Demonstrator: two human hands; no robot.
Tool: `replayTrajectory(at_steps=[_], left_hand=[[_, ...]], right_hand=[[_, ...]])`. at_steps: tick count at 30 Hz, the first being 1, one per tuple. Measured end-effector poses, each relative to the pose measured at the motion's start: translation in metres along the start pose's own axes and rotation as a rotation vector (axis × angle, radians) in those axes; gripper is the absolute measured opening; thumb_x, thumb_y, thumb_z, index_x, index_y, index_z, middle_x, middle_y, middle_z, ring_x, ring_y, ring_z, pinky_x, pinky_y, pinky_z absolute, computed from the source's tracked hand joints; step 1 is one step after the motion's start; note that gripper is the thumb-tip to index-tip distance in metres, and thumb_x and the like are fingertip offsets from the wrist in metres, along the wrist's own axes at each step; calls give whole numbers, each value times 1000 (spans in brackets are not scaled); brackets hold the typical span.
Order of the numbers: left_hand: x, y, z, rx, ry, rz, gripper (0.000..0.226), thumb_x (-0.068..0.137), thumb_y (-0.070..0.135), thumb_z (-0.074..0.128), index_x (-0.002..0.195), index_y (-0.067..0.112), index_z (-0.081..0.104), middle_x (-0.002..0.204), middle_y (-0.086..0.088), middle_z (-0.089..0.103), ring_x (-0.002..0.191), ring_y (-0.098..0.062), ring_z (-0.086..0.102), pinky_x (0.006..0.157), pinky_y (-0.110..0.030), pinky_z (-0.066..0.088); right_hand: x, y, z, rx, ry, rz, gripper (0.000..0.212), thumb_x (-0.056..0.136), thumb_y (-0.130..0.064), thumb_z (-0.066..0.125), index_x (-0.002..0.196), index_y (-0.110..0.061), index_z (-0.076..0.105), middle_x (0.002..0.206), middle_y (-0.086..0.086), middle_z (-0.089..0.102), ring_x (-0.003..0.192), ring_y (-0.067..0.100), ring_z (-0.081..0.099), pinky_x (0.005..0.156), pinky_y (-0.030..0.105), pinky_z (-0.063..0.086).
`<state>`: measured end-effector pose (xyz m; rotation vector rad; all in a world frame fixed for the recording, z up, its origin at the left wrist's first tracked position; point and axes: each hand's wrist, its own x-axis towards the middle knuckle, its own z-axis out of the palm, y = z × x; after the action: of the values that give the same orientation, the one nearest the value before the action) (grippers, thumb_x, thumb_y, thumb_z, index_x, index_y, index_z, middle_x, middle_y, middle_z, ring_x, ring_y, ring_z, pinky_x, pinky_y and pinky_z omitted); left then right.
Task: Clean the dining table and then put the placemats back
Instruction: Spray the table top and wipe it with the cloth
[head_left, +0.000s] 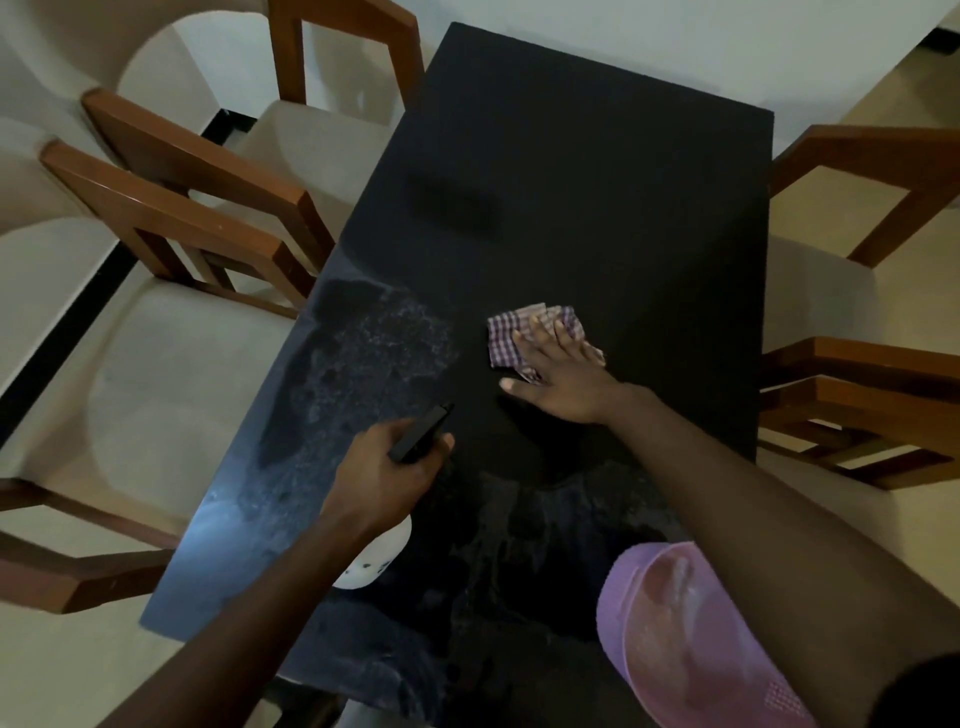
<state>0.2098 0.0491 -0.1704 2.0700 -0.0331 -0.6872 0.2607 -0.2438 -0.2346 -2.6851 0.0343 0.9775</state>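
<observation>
A dark speckled dining table (571, 182) fills the middle of the view. My right hand (558, 371) lies flat with straight fingers on a folded purple-and-white checked cloth (506, 335), pressing it onto the tabletop near the middle. My left hand (387, 467) grips a slim black object (422, 434), held just above the table's near left part. A white rounded object (371, 561) shows below my left wrist, partly hidden by it. No placemats are in view.
A pink mesh food cover (691, 639) sits at the table's near right, partly under my right forearm. Wooden chairs with beige seats stand on the left (171, 218) and on the right (857, 395). A pale wall lies beyond the far table edge.
</observation>
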Motion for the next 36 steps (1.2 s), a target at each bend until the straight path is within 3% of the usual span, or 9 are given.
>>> replayTrajectory(at_steps=[4, 8, 11, 13, 16, 21, 25, 31, 36], left_hand=[[1, 1, -4, 16, 44, 2, 31, 99, 37, 69, 80, 12, 69, 73, -11, 71, 62, -27, 67, 57, -33, 48], [3, -6, -11, 23, 94, -4, 28, 98, 34, 70, 77, 16, 70, 64, -6, 69, 53, -26, 63, 51, -44, 48], [3, -10, -21, 15, 108, -6, 24, 98, 33, 70, 76, 25, 72, 66, 4, 72, 54, -13, 65, 52, -36, 48], [2, -13, -28, 12, 95, -14, 24, 97, 35, 71, 75, 28, 71, 69, 1, 72, 59, -17, 67, 56, -40, 51], [-5, -19, -36, 62, 69, -16, 35, 96, 44, 68, 75, 16, 69, 70, -11, 71, 66, -31, 69, 63, -50, 57], [-28, -34, -37, 136, -12, -39, 39, 98, 43, 69, 69, 17, 64, 61, 0, 66, 52, -13, 62, 57, -38, 48], [-49, -44, -33, 131, -64, -47, 37, 98, 42, 70, 68, 21, 63, 62, -1, 66, 51, -12, 59, 56, -31, 44], [-72, -64, -30, 74, -157, -38, 21, 97, 39, 71, 80, 28, 71, 65, 0, 70, 49, -8, 59, 50, -31, 46], [-83, -64, -30, 140, -216, -2, 15, 99, 36, 69, 90, 24, 73, 70, -6, 72, 50, -14, 62, 46, -24, 46]], right_hand=[[21, -62, 7, 4, 10, -81, 101, 89, -90, 31, 166, -40, -11, 172, -9, -27, 158, 25, -29, 127, 56, -13], [4, -106, 36, -104, -32, -281, 94, 97, -78, 39, 169, -34, -2, 175, -4, -20, 159, 27, -26, 128, 57, -12], [-27, -110, 65, -166, -59, -396, 94, 96, -81, 35, 169, -34, 0, 174, -5, -19, 158, 22, -28, 126, 50, -16], [-45, -96, 72, -213, -105, -415, 90, 98, -80, 33, 168, -36, -3, 174, -7, -21, 158, 20, -28, 125, 45, -15], [-59, -66, 60, -197, -171, -362, 83, 100, -77, 31, 167, -40, -2, 173, -11, -20, 157, 18, -27, 127, 46, -8], [-44, -43, 25, -72, -175, -74, 83, 102, -76, 27, 167, -39, -9, 172, -12, -27, 158, 21, -28, 130, 57, -2], [-41, -85, 46, 77, -89, 93, 105, 89, -92, 29, 165, -36, -18, 168, -9, -37, 155, 24, -34, 127, 56, -14], [-116, -152, 153, 39, -11, -58, 99, 94, -84, 26, 166, -31, -15, 171, -4, -32, 152, 28, -40, 124, 59, -19], [-181, -149, 214, 34, 55, -61, 86, 102, -73, 23, 166, -30, -15, 172, -2, -29, 155, 21, -38, 127, 53, -17]])
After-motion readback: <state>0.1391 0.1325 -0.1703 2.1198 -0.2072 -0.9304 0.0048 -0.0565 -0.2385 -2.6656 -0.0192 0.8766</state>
